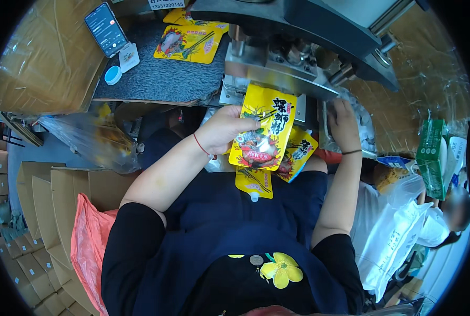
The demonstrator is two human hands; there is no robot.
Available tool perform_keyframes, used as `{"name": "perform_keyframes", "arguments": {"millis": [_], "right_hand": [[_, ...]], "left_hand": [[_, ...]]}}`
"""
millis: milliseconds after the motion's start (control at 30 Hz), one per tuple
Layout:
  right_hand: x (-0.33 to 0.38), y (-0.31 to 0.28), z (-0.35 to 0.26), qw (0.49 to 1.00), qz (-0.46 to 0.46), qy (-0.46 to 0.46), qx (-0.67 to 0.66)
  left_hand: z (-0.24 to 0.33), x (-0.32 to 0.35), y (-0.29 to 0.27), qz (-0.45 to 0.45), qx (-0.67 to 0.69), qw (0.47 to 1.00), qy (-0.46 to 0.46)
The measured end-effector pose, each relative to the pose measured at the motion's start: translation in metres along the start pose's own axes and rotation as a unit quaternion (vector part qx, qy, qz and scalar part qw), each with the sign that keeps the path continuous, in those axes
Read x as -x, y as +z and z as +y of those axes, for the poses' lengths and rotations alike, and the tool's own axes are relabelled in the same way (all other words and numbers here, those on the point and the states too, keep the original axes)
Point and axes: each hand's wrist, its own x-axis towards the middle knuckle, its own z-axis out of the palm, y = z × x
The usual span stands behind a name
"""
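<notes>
My left hand (225,129) is closed on the edge of a yellow food pouch (263,145), thumb on its printed front. The pouch's upper end lies close beneath the metal bar (282,76) of a press-like machine. Below it, partly covered, are a second yellow pouch (299,152) and another pouch with a white spout (254,196), near my lap. My right hand (344,126) reaches to a tray (327,126) of small whitish pieces (365,129) right of the machine. Its fingertips are not clear, so whether it grips anything does not show.
On the dark mat (156,79) lie more yellow pouches (190,43), a phone (106,29) on a stand and a round blue-and-white lid (112,75). Cartons (45,58) rise at left, and a red plastic bag (90,237) hangs below. A white sack (390,239) and a green box (431,158) stand right, near another person.
</notes>
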Motion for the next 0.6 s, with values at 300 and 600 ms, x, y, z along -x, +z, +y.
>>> {"name": "perform_keyframes", "arguments": {"millis": [300,600], "right_hand": [[0.01,0.01,-0.007,0.987,0.032,0.151,-0.042],[0.041,-0.032,-0.037,0.964,0.091,0.173,-0.179]], "left_hand": [[0.113,-0.03,-0.096,0.378,-0.723,0.381,0.435],[0.031,0.058,-0.088,0.211,-0.816,0.407,0.351]]}}
